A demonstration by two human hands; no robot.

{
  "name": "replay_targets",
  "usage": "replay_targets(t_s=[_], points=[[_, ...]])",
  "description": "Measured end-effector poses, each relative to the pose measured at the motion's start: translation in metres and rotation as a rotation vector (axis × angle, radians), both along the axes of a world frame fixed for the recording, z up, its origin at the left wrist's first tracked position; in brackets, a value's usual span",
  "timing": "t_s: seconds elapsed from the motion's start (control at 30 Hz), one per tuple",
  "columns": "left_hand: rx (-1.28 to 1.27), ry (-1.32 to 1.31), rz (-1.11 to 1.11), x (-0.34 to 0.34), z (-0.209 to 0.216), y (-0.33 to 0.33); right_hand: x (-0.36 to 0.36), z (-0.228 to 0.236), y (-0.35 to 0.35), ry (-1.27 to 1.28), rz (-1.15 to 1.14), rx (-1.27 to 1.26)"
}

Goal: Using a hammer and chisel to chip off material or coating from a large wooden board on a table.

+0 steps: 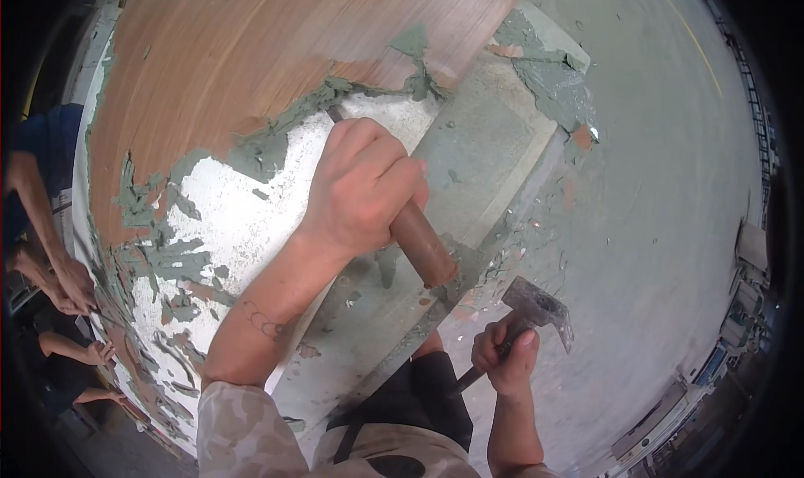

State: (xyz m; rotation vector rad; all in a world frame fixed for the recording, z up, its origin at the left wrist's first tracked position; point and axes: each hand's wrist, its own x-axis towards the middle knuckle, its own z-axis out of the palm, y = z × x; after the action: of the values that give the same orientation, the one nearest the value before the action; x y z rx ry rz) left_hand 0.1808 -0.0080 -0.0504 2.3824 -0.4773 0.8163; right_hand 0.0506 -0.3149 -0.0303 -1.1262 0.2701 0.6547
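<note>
My left hand (364, 180) is wrapped round a chisel (423, 245) with a thick brown handle. Its narrow blade points away from me and meets the ragged edge of a wood-grain sheet (251, 51), where a grey-green layer (260, 153) is broken up. The blade's tip is hard to make out there. Lower right, my right hand (507, 356) grips a claw hammer (536, 302) by its dark shaft, with the head raised beside the chisel's butt end and apart from it. Under my left forearm lies a bare white surface (222, 201) strewn with flakes.
A grey-green ledge (486, 118) runs along the right side of the panel, with a torn flap (557, 88) and crumbs on it. Beyond is the grey floor (662, 185). Other people's hands (75, 285) work along the left edge. Boxes and equipment line the far right.
</note>
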Motion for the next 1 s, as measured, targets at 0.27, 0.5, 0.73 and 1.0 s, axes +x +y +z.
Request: replay_targets(t_s=[0.27, 0.5, 0.73, 1.0], points=[[0.084, 0.015, -0.244, -0.026, 0.012, -0.021, 0.011, -0.002, -0.005, 0.015, -0.006, -0.047], [-0.017, -0.005, -0.013, -0.037, 0.014, -0.021, 0.015, 0.010, -0.018, -0.017, 0.021, -0.034], [0.041, -0.069, 0.170, -0.024, 0.005, -0.012, 0.012, 0.023, -0.029, -0.034, 0.076, -0.114], [-0.019, -0.119, 0.127, -0.027, 0.005, -0.005, 0.000, 0.054, -0.004, -0.156, -0.036, -0.024]])
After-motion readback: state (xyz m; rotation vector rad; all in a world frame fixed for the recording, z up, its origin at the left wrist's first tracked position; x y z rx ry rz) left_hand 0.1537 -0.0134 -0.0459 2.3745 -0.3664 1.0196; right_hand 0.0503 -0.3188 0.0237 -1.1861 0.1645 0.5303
